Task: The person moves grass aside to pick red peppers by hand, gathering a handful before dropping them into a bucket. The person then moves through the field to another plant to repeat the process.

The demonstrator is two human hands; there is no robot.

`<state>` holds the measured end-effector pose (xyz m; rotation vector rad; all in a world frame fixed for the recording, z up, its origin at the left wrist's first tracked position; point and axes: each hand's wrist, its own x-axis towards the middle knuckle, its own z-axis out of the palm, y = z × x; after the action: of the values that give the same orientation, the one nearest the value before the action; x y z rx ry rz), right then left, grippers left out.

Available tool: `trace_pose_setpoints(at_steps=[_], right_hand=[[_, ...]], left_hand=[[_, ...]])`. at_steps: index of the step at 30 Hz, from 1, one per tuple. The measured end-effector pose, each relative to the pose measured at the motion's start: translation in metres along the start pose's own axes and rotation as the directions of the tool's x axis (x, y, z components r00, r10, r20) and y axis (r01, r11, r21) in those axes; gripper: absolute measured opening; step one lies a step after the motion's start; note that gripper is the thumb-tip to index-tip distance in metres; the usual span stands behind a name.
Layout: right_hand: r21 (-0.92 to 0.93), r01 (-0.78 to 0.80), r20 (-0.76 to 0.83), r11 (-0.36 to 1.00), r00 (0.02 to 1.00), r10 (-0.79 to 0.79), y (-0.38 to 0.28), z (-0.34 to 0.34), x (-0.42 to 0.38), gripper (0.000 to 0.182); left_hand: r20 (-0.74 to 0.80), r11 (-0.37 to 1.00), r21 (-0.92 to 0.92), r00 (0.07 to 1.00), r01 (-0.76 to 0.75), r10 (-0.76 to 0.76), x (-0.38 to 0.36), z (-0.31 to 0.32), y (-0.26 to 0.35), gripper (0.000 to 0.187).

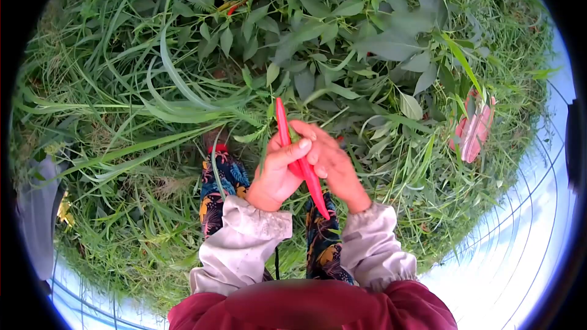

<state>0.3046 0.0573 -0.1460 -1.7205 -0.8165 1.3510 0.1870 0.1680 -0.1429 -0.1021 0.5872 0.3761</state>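
Note:
Two long red chili peppers (314, 190) lie at the centre of the view, one pointing up and the other down toward my lap. My left hand (278, 173) is closed on them, its thumb pressed over their middle. A bit of green stem shows between the hands. My right hand (333, 162) is close against the peppers from the right, its fingers bent and partly blurred; whether it grips anything is hidden.
Leafy pepper plants (318, 24) fill the area ahead, with a few red peppers (233, 9) among the leaves. Tall grass (122, 110) surrounds my legs. A pink and red bag (474, 128) lies in the grass at the right. Something grey (38, 214) stands at the far left.

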Motion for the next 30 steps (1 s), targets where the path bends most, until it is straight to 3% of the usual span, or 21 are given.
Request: trace_pose_setpoints(at_steps=[1,3,5,6,8,9,11,12,14,16,18,19,20,21,23,25,26,27,28,29,30], right_hand=[[-0.073,0.08,0.098,0.994,0.993,-0.072,0.008,0.003,-0.003,0.035],[0.034,0.036,0.069,0.999,0.997,-0.038,0.004,0.012,-0.021,0.03],[0.021,-0.299,-0.11,0.954,0.948,0.299,-0.006,0.023,-0.047,0.033],[0.021,-0.301,-0.107,0.953,0.947,0.302,-0.006,0.025,-0.054,0.033],[-0.315,-0.067,-0.138,0.947,0.99,0.024,-0.004,0.026,-0.069,0.034],[-0.314,-0.07,-0.139,0.947,0.99,0.027,-0.002,0.022,-0.079,0.034],[-0.465,-0.123,-0.101,0.877,0.991,0.086,0.004,0.006,-0.108,0.031],[-0.465,-0.129,-0.098,0.876,0.991,0.094,0.005,-0.003,-0.124,0.031],[-0.822,-0.152,0.066,0.549,0.932,0.356,0.008,-0.02,-0.144,0.024],[-0.862,0.013,0.116,0.507,0.978,0.171,-0.023,-0.034,-0.106,0.006],[-0.833,0.061,-0.07,0.551,0.974,-0.214,-0.033,-0.046,-0.043,0.018],[-0.774,0.124,-0.106,0.62,0.942,-0.32,-0.042,-0.055,-0.008,0.031],[-0.623,0.195,-0.265,0.757,0.858,-0.439,-0.027,-0.06,0.027,0.029],[-0.489,0.194,-0.391,0.85,0.823,-0.413,-0.024,-0.064,0.063,0.027],[-0.591,-0.063,-0.522,0.804,0.789,-0.322,0.006,-0.081,0.132,0.018],[-0.617,-0.131,-0.62,0.776,0.689,-0.376,0.1,-0.119,0.192,0.018],[-0.618,-0.133,-0.621,0.775,0.688,-0.377,0.106,-0.119,0.193,0.018],[-0.876,-0.126,-0.42,0.466,0.676,-0.605,0.107,-0.117,0.196,0.019],[-0.989,-0.128,-0.145,0.08,0.664,-0.733,0.109,-0.116,0.197,0.023],[-0.991,-0.114,-0.127,0.066,0.69,-0.713,0.111,-0.114,0.198,0.023],[-0.981,-0.116,-0.19,0.154,0.722,-0.666,0.109,-0.111,0.198,0.023]], left_hand=[[-0.005,1.0,-0.006,1.0,0.005,-0.005,-0.002,0.0,0.0,0.012],[-0.026,0.989,-0.145,0.999,-0.022,0.019,-0.002,-0.001,0.005,0.012],[-0.042,0.977,-0.209,0.999,-0.029,0.021,-0.002,-0.009,0.007,0.012],[-0.077,0.982,-0.185,0.997,-0.04,0.026,-0.002,-0.011,0.006,0.011],[-0.118,0.985,-0.166,0.992,-0.053,0.033,-0.003,-0.013,0.006,0.01],[-0.098,0.978,-0.185,0.992,-0.091,0.073,-0.003,-0.014,0.009,0.01],[-0.057,0.962,-0.224,0.987,-0.158,0.149,-0.004,-0.015,0.021,0.013],[-0.144,0.943,-0.227,0.966,-0.244,0.215,-0.005,-0.013,0.035,0.014],[-0.194,0.966,-0.059,0.952,-0.252,0.237,-0.01,-0.016,0.035,0.013],[-0.222,0.984,0.073,0.959,-0.163,0.176,-0.011,-0.015,0.022,0.008],[-0.159,0.985,0.086,0.974,-0.148,0.16,-0.008,-0.015,0.01,0.01],[-0.146,0.983,0.078,0.974,-0.165,0.175,-0.003,-0.013,0.005,0.01],[-0.14,0.982,0.08,0.974,-0.17,0.18,0.0,-0.013,0.002,0.01],[-0.147,0.983,0.085,0.974,-0.162,0.173,0.002,-0.013,-0.003,0.01],[-0.158,0.985,0.089,0.974,-0.149,0.162,0.001,-0.016,-0.01,0.011],[-0.168,0.984,0.118,0.974,-0.134,0.153,0.001,-0.019,-0.015,0.01],[-0.173,0.983,0.126,0.973,-0.132,0.153,0.001,-0.021,-0.016,0.009],[-0.169,0.983,0.127,0.974,-0.133,0.154,0.001,-0.021,-0.015,0.009],[-0.181,0.983,0.123,0.971,-0.136,0.157,0.001,-0.021,-0.015,0.009],[-0.196,0.983,0.117,0.967,-0.139,0.16,-0.001,-0.021,-0.015,0.009],[-0.189,0.982,0.128,0.969,-0.135,0.158,-0.001,-0.022,-0.013,0.008]])
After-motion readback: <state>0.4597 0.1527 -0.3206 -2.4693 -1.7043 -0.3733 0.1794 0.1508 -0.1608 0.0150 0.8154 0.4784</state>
